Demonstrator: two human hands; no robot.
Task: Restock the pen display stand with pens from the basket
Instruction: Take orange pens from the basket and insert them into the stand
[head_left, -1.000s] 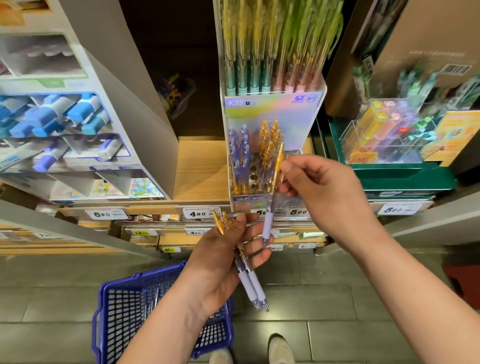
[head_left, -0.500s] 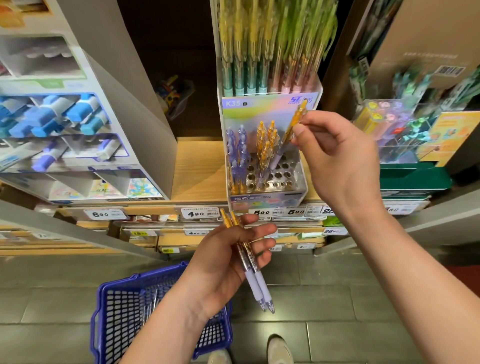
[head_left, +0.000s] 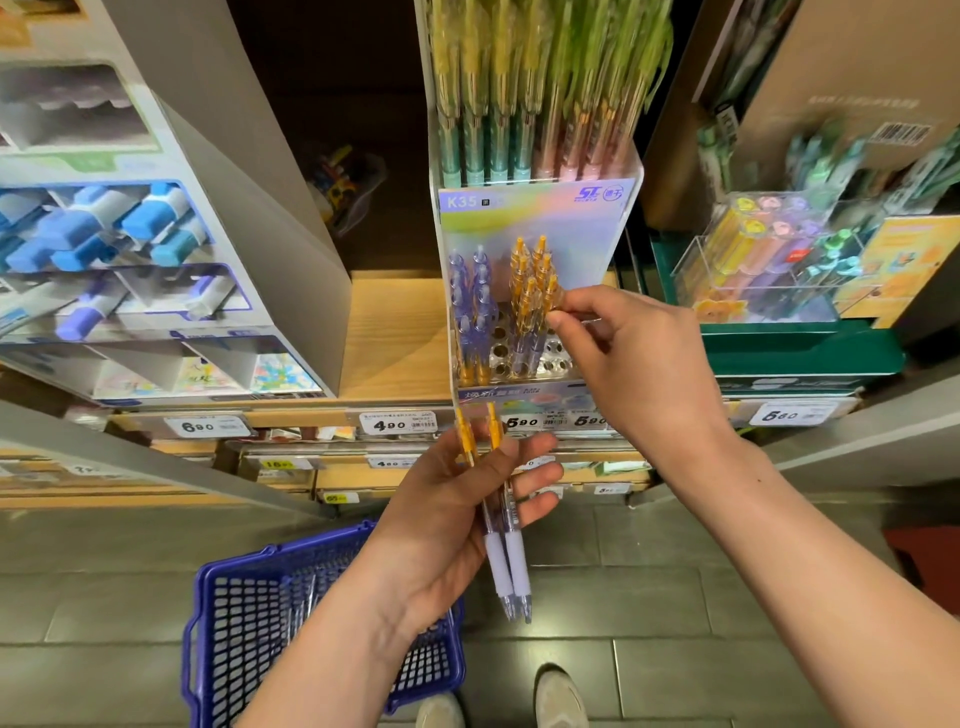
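**Orange-Capped Pen Lowered Into the Stand**

The right hand (head_left: 639, 358) pinched the top of an orange-capped pen (head_left: 550, 291) between thumb and fingertips. The pen's lower end was down among the holes of the pen display stand (head_left: 530, 208), just right of the orange pens (head_left: 524, 275) standing there. Whether it sat fully in a hole was hard to tell. The left hand (head_left: 457, 499), nearer and lower, gripped two pens (head_left: 511, 561) in curled fingers, tips pointing down. The blue basket (head_left: 249, 623) stood on the floor (head_left: 675, 649) at near left, below the shelf (head_left: 395, 332).
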